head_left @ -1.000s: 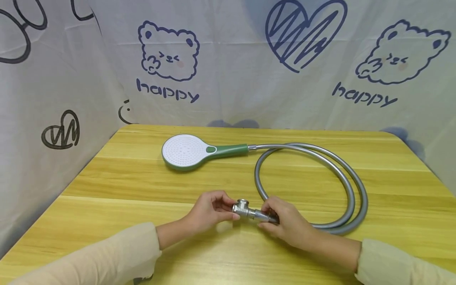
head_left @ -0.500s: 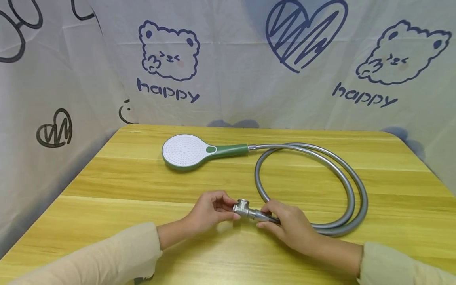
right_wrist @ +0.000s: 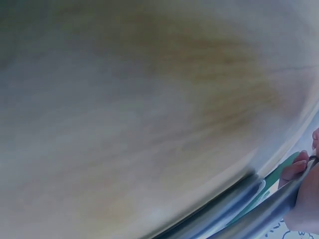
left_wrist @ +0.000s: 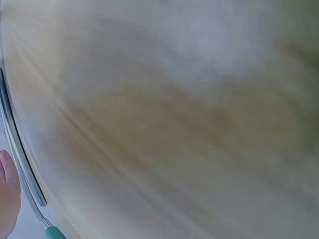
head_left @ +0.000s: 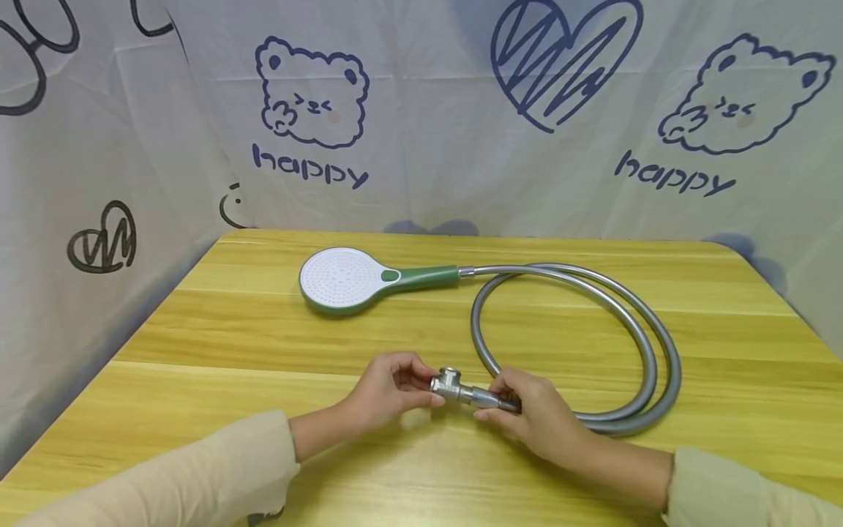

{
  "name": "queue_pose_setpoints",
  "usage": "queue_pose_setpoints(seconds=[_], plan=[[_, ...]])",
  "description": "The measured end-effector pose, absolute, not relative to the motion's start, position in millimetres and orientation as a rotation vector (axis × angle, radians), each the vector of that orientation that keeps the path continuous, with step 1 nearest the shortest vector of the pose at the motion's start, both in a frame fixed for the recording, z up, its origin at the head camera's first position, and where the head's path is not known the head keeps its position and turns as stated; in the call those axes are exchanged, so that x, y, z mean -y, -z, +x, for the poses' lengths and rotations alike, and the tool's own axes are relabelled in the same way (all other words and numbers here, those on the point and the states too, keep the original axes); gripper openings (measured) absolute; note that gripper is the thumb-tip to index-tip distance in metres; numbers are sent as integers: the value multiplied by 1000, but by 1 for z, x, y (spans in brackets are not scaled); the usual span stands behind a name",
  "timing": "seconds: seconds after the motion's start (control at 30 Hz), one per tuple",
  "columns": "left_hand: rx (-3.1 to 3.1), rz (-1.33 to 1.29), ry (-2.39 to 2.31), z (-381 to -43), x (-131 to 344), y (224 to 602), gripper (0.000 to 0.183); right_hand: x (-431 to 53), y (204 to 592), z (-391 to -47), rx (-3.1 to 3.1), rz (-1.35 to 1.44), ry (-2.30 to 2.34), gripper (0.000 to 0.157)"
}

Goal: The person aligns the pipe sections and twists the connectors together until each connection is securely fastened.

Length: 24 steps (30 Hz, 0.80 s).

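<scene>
Thumb and fingertips of my left hand (head_left: 388,386) pinch a small silver T-shaped pipe fitting (head_left: 449,384) by its left end, low over the table's front middle. The chrome connector (head_left: 484,397) of a grey shower hose (head_left: 648,351) meets the fitting's right side, in line with it. My right hand (head_left: 536,413) grips the hose just behind that connector. Beyond the hands lies a green-handled shower head (head_left: 339,278), white spray face up, joined to the hose's other end. Both wrist views are mostly blurred; the right one shows fingers (right_wrist: 299,167) beside the hose (right_wrist: 269,211).
The hose lies in a wide loop on the right of the wooden table (head_left: 197,410). A white cloth (head_left: 435,146) with bear and heart drawings hangs behind and at the left. Part of a small dark object (head_left: 263,518) shows under the left sleeve.
My right fingers have shifted slightly right along the hose end, baring more of the chrome connector. The left hand and fitting stay almost still, and so does the shower head.
</scene>
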<state>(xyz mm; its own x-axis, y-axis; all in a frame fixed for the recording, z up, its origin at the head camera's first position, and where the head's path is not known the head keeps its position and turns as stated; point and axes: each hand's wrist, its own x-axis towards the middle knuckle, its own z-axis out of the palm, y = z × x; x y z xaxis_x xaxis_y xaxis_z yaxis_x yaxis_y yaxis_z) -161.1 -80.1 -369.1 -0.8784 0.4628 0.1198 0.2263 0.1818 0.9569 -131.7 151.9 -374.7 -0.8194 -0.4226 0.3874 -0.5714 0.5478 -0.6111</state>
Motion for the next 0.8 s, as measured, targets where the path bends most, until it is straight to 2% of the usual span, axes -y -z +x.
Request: queue_pose_setpoints(seconds=[0.6, 0.8], plan=[[-2243, 678, -1769, -160, 81, 368, 24, -154, 373, -132, 2607, 921, -1129, 7], [-2253, 697, -1759, -160, 81, 368, 23, -154, 372, -133, 2630, 945, -1123, 11]])
